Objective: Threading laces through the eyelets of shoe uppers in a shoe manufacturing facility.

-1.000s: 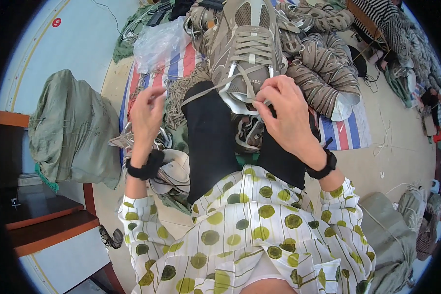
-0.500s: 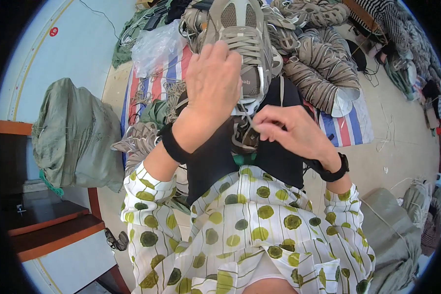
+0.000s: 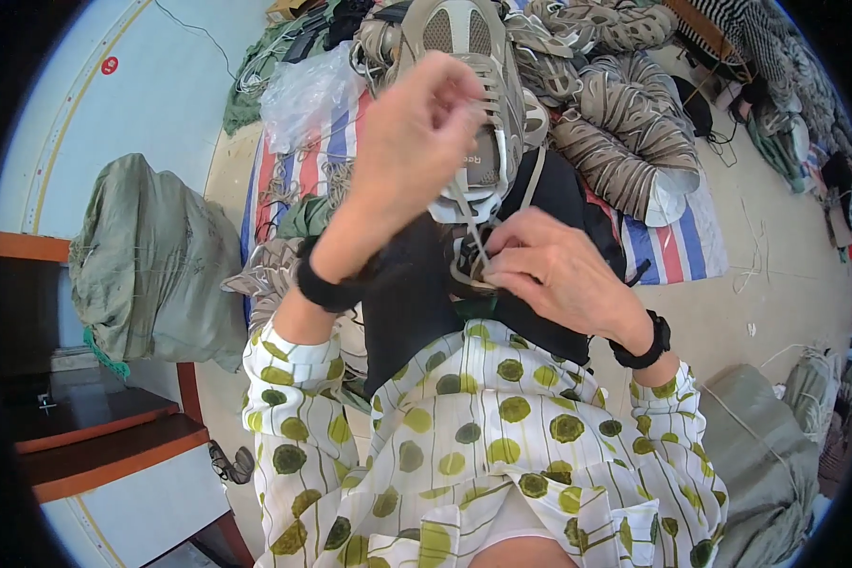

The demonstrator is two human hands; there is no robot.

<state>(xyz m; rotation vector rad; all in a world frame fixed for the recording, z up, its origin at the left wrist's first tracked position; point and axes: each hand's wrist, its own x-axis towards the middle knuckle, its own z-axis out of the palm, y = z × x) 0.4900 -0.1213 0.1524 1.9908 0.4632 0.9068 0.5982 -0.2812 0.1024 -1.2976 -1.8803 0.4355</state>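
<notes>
A beige and brown sneaker upper (image 3: 459,38) lies toe away over my black-clad lap, with laces across its front. My left hand (image 3: 412,142) is above the left side of its lacing, fingers curled together and slightly blurred; whatever they hold is hidden. From the tongue end a pale shoelace (image 3: 473,230) runs down to my right hand (image 3: 559,275), which pinches it between thumb and forefinger. Another length of lace (image 3: 534,177) lies over the dark cloth to the right of the tongue.
More sneaker uppers (image 3: 620,142) are stacked in curved rows on a striped sheet (image 3: 696,248). At left are a clear plastic bag (image 3: 308,95) and a stuffed green sack (image 3: 151,260). A wooden shelf unit (image 3: 123,459) stands lower left, and another sack (image 3: 753,445) lower right.
My left hand has risen off the lacing and turned, its fingers curling. My right hand has moved slightly down, with the pinched lace stretched below the tongue.
</notes>
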